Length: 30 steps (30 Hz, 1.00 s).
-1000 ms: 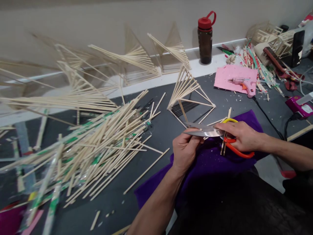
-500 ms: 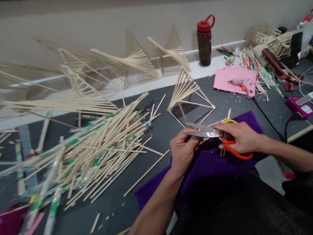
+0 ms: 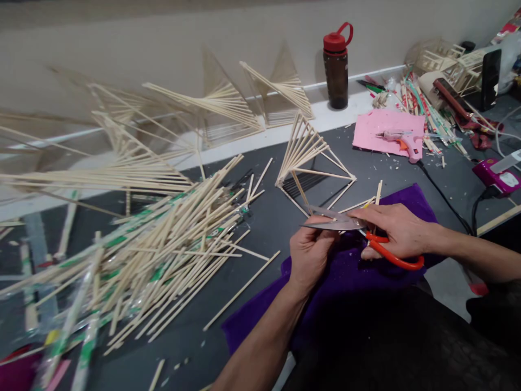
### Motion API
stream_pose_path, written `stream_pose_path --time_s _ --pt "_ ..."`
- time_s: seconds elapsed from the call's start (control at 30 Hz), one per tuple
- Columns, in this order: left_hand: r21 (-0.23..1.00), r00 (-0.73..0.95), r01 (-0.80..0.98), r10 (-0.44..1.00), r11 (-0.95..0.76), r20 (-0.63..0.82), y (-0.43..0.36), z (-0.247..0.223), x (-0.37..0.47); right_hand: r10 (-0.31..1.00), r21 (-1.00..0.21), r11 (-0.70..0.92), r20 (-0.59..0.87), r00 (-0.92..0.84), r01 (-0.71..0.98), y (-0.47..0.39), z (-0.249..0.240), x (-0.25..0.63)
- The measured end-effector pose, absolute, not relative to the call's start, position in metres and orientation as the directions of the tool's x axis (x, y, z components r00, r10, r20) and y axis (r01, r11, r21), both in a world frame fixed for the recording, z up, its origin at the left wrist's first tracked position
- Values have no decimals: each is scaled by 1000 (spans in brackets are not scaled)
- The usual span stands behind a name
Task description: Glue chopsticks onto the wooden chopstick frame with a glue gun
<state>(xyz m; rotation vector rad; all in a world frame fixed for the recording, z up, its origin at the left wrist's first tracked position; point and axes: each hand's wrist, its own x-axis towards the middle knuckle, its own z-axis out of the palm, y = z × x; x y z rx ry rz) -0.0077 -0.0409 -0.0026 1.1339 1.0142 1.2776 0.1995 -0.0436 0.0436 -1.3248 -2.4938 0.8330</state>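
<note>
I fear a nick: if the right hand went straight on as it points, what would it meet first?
The left hand, most likely: scissors in the right hand overlap it, but depth is unclear.

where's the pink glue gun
In the head view's upper right, the pink glue gun lies on a pink rectangular sheet, right of the red-lidded dark bottle.

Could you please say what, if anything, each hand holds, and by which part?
The right hand holds the scissors by the red handle. The left hand is closed at the blades; what it grips cannot be told.
</note>
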Motion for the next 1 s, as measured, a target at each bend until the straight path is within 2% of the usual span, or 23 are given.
stream_pose_path --time_s 0.17,0.33,0.7,1.0 --pt "979 57 -199 997 -31 43 -42 0 -7 790 -568 472 -69 -610 675 -43 42 200" --pt "979 54 -204 998 -11 23 -44 2 -5 788 -517 506 -48 -613 691 -45 43 200" --pt "979 43 -189 995 -76 85 -44 1 -1 792 -453 533 -31 -610 715 -42 38 205" --pt "958 50 -268 994 105 -95 -40 9 -3 820 -436 512 -7 -572 740 -41 36 200"
